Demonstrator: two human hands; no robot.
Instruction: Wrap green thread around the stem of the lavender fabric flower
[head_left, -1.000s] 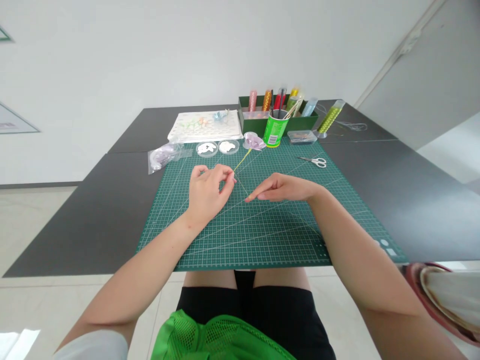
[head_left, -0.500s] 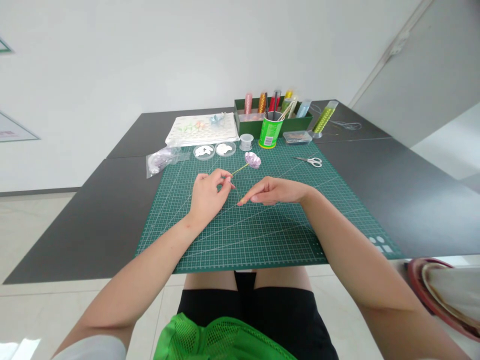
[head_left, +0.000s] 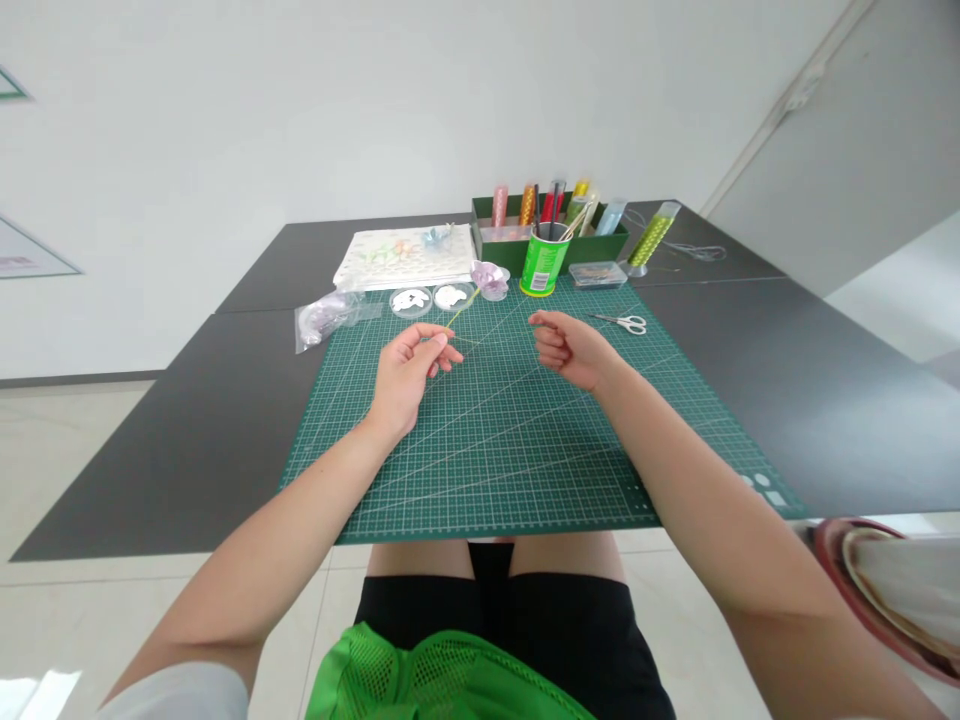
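My left hand point(head_left: 414, 372) pinches the thin yellow-green stem of a pale purple flower point(head_left: 489, 277) between thumb and forefinger. The bloom tilts up and away, in front of a small clear round container point(head_left: 495, 292). A fine thread-like line point(head_left: 469, 343) sticks out to the right from these fingertips. Over the green cutting mat point(head_left: 480, 470), my right hand point(head_left: 571, 348) is apart from the flower with its fingers curled and pinched. Whatever it holds, if anything, is too fine to make out. White-handled scissors point(head_left: 628, 323) lie to its right.
Behind stand a green can point(head_left: 543, 262) with sticks and a dark green box point(head_left: 495, 250) of coloured tubes. Two dishes of white pieces point(head_left: 410, 302), a white tray point(head_left: 352, 275), a plastic bag point(head_left: 321, 318), a flat clear case point(head_left: 598, 275) and a yellow-green spool point(head_left: 654, 238) are around.
The flower has risen and shifted left and away, its stem steeper. My left hand has turned and moved slightly left. My right hand has gone up and right, its pointing finger now curled in.
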